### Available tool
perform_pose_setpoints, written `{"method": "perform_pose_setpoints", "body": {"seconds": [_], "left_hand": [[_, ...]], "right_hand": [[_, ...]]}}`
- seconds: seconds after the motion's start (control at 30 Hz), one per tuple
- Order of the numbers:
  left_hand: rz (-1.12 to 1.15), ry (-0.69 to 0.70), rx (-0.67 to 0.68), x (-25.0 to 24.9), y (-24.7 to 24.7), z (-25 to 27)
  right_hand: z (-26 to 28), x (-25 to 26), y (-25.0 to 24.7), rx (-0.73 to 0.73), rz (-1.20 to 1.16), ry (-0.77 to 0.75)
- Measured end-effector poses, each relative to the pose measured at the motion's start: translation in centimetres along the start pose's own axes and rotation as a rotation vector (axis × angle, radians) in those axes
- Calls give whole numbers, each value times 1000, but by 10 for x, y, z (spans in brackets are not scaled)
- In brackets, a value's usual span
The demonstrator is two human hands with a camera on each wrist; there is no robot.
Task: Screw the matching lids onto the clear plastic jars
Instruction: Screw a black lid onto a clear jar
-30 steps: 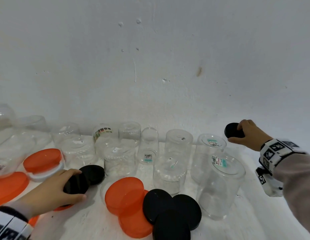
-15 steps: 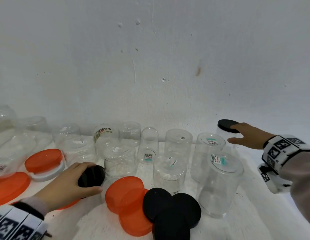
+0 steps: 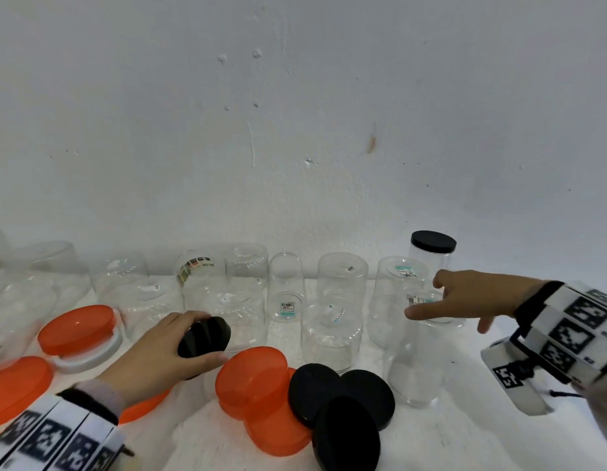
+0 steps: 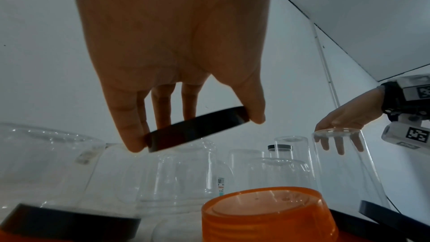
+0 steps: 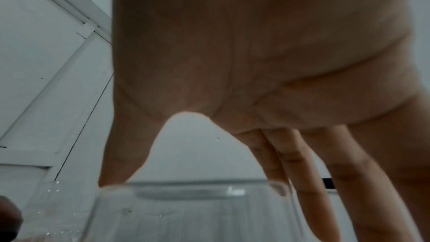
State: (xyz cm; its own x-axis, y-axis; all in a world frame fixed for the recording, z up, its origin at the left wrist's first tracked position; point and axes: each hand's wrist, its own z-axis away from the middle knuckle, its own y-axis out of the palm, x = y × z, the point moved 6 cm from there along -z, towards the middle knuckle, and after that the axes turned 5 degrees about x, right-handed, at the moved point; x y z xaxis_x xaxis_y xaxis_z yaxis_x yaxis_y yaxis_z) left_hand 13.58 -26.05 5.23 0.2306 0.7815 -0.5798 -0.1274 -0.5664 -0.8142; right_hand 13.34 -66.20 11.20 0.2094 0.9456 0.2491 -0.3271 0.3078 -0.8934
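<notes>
My left hand (image 3: pixel 174 338) pinches a black lid (image 3: pixel 204 336) by its rim between thumb and fingers, tilted and lifted off the white table; the left wrist view shows the same lid (image 4: pixel 197 128) clear of the jars below. My right hand (image 3: pixel 446 311) is spread over the upturned base of a tall clear jar (image 3: pixel 421 362) that stands upside down at the front right. The thumb lies at one side of that base (image 5: pixel 197 190) and the straight fingers at the other. A clear jar (image 3: pixel 432 263) with a black lid (image 3: pixel 433 241) on it stands at the back right.
Several clear jars (image 3: pixel 341 283) stand upside down in rows along the white wall. Black lids (image 3: pixel 339 399) and orange lids (image 3: pixel 251 377) lie overlapping at the front centre. More orange lids (image 3: pixel 16 385) and a jar with an orange lid on it (image 3: pixel 78 329) are at the left.
My right hand left the black-lidded jar at the back and came forward over the tall upturned jar. My left hand carried a black lid to the right and raised it.
</notes>
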Motion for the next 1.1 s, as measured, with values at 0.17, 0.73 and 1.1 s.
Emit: {"method": "perform_pose_setpoints", "body": {"seconds": [0.17,0.73,1.1], "left_hand": [[4,24,10,4,-6,6],[124,68,9,48,-49,29],[302,68,-90,67,-91,45]], "right_hand": [[13,11,11,3,-90,10],[119,106,-4,-332,-194,-194],[81,193,90,-50,-668,-330]]}}
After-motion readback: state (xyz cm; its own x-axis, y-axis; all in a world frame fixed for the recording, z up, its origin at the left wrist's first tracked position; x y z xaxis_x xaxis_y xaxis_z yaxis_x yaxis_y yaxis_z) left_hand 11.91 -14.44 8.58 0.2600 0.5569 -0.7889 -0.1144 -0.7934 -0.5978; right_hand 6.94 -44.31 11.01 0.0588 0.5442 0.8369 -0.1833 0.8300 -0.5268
